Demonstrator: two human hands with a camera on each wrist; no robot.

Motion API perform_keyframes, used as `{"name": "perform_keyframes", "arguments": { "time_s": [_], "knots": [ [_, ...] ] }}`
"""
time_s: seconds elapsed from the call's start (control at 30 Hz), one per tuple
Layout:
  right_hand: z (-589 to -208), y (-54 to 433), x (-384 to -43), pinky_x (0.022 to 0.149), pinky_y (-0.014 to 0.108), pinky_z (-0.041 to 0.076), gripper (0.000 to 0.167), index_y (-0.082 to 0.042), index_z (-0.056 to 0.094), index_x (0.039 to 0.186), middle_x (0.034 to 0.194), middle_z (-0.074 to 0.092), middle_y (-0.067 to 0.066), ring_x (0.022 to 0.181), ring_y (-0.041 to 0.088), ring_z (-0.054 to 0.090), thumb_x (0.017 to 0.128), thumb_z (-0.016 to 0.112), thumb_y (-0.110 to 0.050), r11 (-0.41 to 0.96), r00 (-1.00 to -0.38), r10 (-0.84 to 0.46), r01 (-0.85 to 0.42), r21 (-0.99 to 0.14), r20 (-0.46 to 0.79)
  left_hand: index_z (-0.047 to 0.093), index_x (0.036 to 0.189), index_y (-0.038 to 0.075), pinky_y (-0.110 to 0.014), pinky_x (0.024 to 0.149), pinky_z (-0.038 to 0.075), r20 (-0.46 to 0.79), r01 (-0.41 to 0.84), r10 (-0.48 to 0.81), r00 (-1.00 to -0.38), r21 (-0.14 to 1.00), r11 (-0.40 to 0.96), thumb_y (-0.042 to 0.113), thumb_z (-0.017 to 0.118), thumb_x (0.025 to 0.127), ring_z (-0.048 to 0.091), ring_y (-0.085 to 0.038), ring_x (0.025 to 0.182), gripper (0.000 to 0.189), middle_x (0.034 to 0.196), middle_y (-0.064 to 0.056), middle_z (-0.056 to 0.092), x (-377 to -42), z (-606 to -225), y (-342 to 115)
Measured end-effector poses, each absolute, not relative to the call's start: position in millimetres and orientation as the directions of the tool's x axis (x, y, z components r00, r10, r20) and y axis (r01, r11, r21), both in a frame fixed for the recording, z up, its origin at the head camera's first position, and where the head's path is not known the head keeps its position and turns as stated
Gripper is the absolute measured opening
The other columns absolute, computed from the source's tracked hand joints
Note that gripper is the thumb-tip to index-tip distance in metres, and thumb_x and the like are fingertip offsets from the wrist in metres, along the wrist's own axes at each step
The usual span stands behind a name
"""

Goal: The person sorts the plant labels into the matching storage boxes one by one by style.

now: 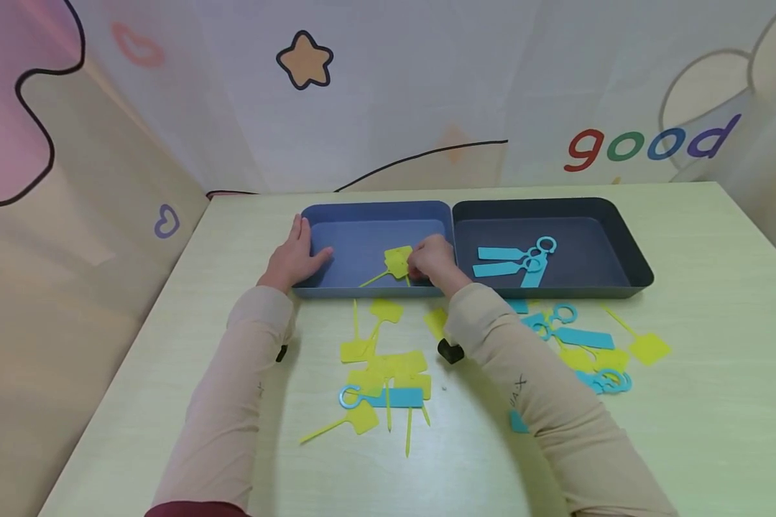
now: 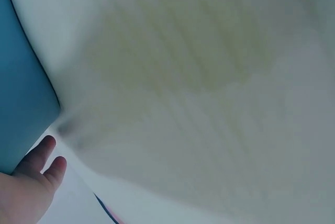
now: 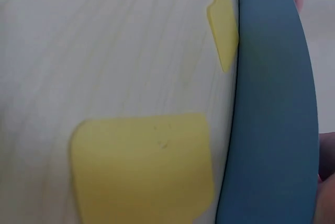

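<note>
Smooth, dull plastic is seen in the blue tray [image 1: 352, 240] and in the yellow tags [image 1: 358, 351] in front of it. Streaky wood is seen in the table [image 1: 162, 330] under it, and dull cloth in the curtain [image 1: 388, 108] behind it.

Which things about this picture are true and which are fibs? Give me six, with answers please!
1. Flat yellow square-headed tags lie in the shallow blue rectangular tray. True.
2. The shallow black rectangular tray holds only yellow tags. False: flat turquoise ring-ended tags lie in that black tray.
3. The person's left hand is at the blue tray's left end. True.
4. The person's right hand is over the black tray. False: the right hand is at the blue tray's right side.
5. Every turquoise tag is in a tray. False: some lie on the pale wood-grained table.
6. The trays stand side by side. True.
</note>
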State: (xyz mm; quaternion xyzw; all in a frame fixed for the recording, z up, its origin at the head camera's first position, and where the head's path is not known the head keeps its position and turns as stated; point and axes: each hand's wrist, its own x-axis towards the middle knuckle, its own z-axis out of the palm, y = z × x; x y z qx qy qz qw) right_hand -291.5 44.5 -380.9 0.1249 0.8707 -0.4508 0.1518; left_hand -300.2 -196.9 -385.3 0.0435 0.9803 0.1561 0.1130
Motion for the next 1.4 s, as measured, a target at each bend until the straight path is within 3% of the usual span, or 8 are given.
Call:
{"name": "perform_keyframes", "arguments": {
  "time_s": [0.23,0.33,0.43,0.53,0.7,0.87,1.1,1.4],
  "knots": [
    [-378,51,-290,0.049,0.024,0.043,0.009,-0.001,0.065,0.068,0.053,0.054,0.001,0.048,0.014,0.05,0.075,0.06,-0.003,0.648,-0.932,0.039,0.299,-0.701,-0.361,-0.007,0.14,-0.002,-0.046,0.099,0.031,-0.213,0.083,0.144,-0.966,0.27,0.959,0.05,0.032,0.09,0.019,-0.035,0.133,0.082,0.147,-0.016,-0.015,-301,-385,-198],
    [-373,55,-288,0.051,0.025,0.042,0.011,-0.003,0.065,0.071,0.058,0.058,0.005,0.052,0.017,0.052,0.078,0.058,-0.008,0.701,-0.945,0.002,0.235,-0.673,-0.328,-0.006,0.14,-0.002,-0.046,0.097,0.033,-0.221,0.091,0.149,-0.964,0.253,0.963,0.048,0.029,0.092,0.023,-0.036,0.131,0.078,0.147,-0.017,-0.015,-301,-385,-199],
    [-365,57,-281,0.062,0.029,0.047,0.016,-0.003,0.066,0.089,0.083,0.065,0.009,0.07,0.02,0.058,0.082,0.056,-0.014,0.746,-0.96,-0.095,0.107,-0.657,-0.264,-0.006,0.14,-0.002,-0.046,0.094,0.036,-0.221,0.089,0.144,-0.965,0.242,0.966,0.047,0.026,0.093,0.029,-0.038,0.128,0.075,0.147,-0.016,-0.015,-301,-386,-200],
    [-357,59,-270,0.081,0.036,0.046,0.03,-0.004,0.059,0.11,0.114,0.057,0.012,0.1,0.025,0.054,0.085,0.054,-0.019,0.77,-0.95,-0.247,-0.073,-0.634,-0.192,-0.006,0.14,-0.002,-0.047,0.092,0.037,-0.207,0.093,0.145,-0.968,0.24,0.966,0.044,0.022,0.094,0.032,-0.039,0.125,0.07,0.147,-0.016,-0.014,-302,-389,-201],
    [-350,62,-244,0.103,0.044,0.029,0.051,-0.004,0.041,0.13,0.139,0.031,0.018,0.13,0.031,0.027,0.087,0.053,-0.029,0.778,-0.877,-0.472,-0.367,-0.51,-0.088,-0.006,0.14,-0.002,-0.049,0.095,0.033,-0.185,0.1,0.152,-0.971,0.261,0.96,0.036,0.017,0.096,0.031,-0.04,0.125,0.062,0.148,-0.015,-0.014,-303,-392,-202],
    [-356,63,-216,0.106,0.05,0.019,0.066,-0.006,0.029,0.138,0.147,0.013,0.019,0.136,0.033,0.008,0.086,0.053,-0.04,0.745,-0.775,-0.63,-0.581,-0.327,-0.058,-0.006,0.14,-0.002,-0.049,0.096,0.032,-0.179,0.097,0.148,-0.973,0.267,0.959,0.033,0.016,0.097,0.03,-0.039,0.126,0.06,0.148,-0.014,-0.015,-303,-392,-201],
    [-374,64,-185,0.107,0.049,0.018,0.076,-0.016,0.016,0.143,0.15,0.002,0.009,0.138,0.026,-0.001,0.084,0.048,-0.052,0.645,-0.628,-0.764,-0.747,-0.161,-0.146,-0.005,0.14,-0.002,-0.048,0.096,0.032,-0.167,0.101,0.151,-0.974,0.275,0.956,0.033,0.018,0.097,0.029,-0.039,0.127,0.06,0.148,-0.016,-0.012,-302,-391,-200],
    [-382,63,-166,0.107,0.049,0.016,0.074,-0.026,0.017,0.142,0.151,0.005,0.004,0.138,0.024,-0.001,0.082,0.052,-0.051,0.491,-0.459,-0.865,-0.858,-0.153,-0.202,-0.005,0.14,-0.002,-0.048,0.095,0.033,-0.157,0.104,0.15,-0.976,0.268,0.958,0.034,0.018,0.097,0.029,-0.038,0.127,0.061,0.148,-0.016,-0.011,-303,-392,-199]
  ]
}}
